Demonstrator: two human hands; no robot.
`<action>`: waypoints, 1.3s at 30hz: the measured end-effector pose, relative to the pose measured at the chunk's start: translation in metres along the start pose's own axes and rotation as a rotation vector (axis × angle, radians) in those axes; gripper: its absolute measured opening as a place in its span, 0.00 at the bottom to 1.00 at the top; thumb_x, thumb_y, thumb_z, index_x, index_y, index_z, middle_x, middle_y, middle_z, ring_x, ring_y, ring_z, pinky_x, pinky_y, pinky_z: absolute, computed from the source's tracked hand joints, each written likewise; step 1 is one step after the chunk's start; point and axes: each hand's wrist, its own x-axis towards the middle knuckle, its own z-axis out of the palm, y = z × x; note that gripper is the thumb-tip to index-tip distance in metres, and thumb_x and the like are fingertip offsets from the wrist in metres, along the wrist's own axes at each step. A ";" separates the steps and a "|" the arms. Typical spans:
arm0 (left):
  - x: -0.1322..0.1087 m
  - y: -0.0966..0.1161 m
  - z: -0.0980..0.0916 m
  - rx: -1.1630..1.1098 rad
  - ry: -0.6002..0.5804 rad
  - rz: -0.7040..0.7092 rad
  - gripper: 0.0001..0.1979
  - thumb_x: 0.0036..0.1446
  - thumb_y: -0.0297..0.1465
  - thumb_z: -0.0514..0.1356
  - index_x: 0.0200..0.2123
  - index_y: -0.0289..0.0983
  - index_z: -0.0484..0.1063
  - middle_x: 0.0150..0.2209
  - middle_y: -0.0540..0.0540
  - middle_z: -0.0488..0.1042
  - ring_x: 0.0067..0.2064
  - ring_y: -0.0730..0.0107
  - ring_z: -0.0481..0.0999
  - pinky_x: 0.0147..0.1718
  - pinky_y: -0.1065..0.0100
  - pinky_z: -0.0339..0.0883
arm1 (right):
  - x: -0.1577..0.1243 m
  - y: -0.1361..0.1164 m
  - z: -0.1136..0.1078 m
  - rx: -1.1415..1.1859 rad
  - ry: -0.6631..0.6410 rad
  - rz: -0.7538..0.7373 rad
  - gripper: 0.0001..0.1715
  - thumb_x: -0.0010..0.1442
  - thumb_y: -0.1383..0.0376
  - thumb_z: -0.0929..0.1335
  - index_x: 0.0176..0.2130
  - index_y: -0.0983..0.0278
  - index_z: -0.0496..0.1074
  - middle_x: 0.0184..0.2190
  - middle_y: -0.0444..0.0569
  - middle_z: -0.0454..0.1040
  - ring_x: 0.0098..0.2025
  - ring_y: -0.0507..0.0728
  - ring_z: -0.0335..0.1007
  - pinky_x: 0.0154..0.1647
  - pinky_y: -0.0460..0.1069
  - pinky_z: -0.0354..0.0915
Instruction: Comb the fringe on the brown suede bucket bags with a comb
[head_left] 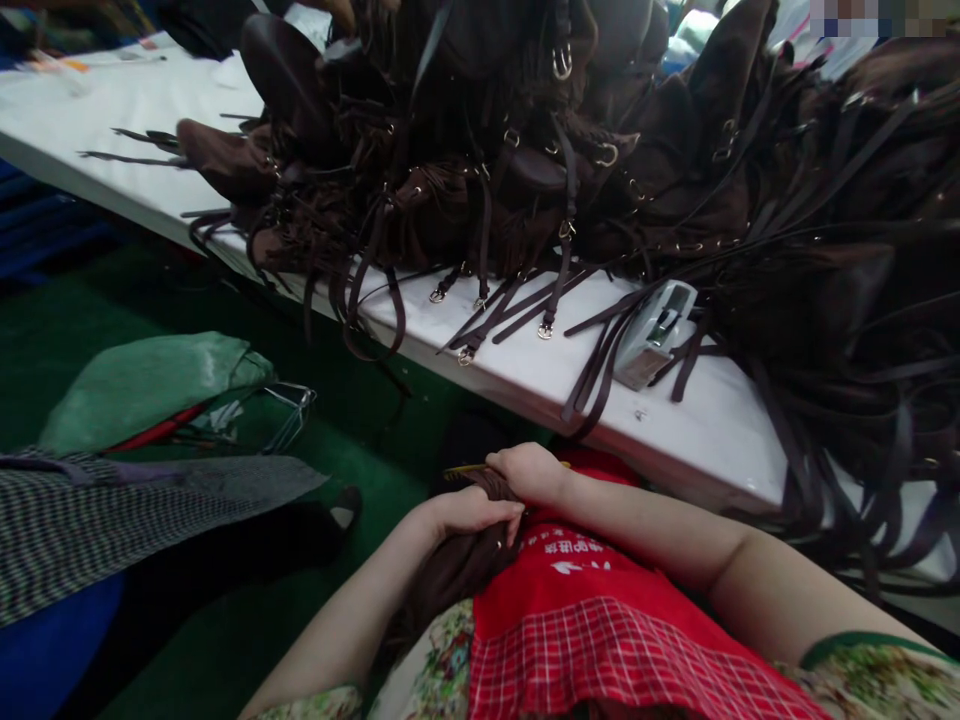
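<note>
A dark brown leather piece (pixel 459 565), soft and bunched, hangs in front of my red apron (pixel 555 560). My left hand (pixel 480 512) grips its upper part, with the thumb lying along the top. Close above, my right hand (pixel 529 473) is closed around the upper edge of the same piece, knuckles up. A thin yellow strip (pixel 466 469) shows at that edge beside the right hand; what it is I cannot make out. The fingers partly hide the leather between the hands, and its lower end lies in shadow by my clothing.
A white table (pixel 694 430) runs across ahead, heaped with brown fringed leather bags (pixel 435 200). Buckled straps (pixel 546 325) hang over its edge, near a silver-grey boxy device (pixel 654 335). At left are a green sack (pixel 150 385) and a person in a checked garment (pixel 142 520).
</note>
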 end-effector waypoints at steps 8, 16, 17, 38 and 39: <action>0.007 -0.002 0.001 0.193 0.086 -0.144 0.20 0.60 0.35 0.51 0.21 0.37 0.74 0.23 0.47 0.75 0.28 0.68 0.73 0.34 0.69 0.66 | 0.020 0.009 0.009 0.005 -0.010 0.046 0.21 0.67 0.56 0.56 0.41 0.65 0.71 0.34 0.52 0.77 0.36 0.59 0.74 0.34 0.48 0.64; -0.004 0.012 0.028 0.082 0.168 0.121 0.07 0.54 0.32 0.59 0.29 0.36 0.74 0.29 0.47 0.75 0.38 0.61 0.72 0.49 0.60 0.61 | 0.033 0.026 0.013 0.083 0.082 0.222 0.27 0.69 0.55 0.52 0.44 0.68 0.70 0.40 0.56 0.76 0.43 0.59 0.73 0.42 0.49 0.63; -0.009 0.009 0.026 0.028 0.237 0.099 0.08 0.55 0.33 0.58 0.29 0.35 0.74 0.28 0.46 0.75 0.38 0.61 0.72 0.49 0.60 0.61 | 0.033 0.029 0.010 0.099 0.101 0.225 0.26 0.68 0.54 0.52 0.44 0.66 0.70 0.40 0.55 0.76 0.43 0.58 0.73 0.42 0.48 0.63; -0.024 0.001 0.007 -0.191 0.260 0.135 0.23 0.63 0.40 0.47 0.23 0.34 0.70 0.25 0.43 0.72 0.32 0.62 0.72 0.41 0.61 0.65 | 0.003 0.003 0.013 0.021 0.063 0.060 0.19 0.67 0.58 0.55 0.43 0.64 0.68 0.35 0.52 0.76 0.37 0.58 0.73 0.35 0.48 0.62; -0.023 0.002 0.009 -0.153 0.272 0.099 0.23 0.63 0.40 0.48 0.22 0.34 0.70 0.24 0.44 0.72 0.31 0.63 0.72 0.41 0.62 0.64 | 0.006 0.003 0.014 0.025 0.057 0.070 0.19 0.67 0.59 0.55 0.44 0.64 0.68 0.34 0.53 0.76 0.37 0.58 0.73 0.35 0.48 0.62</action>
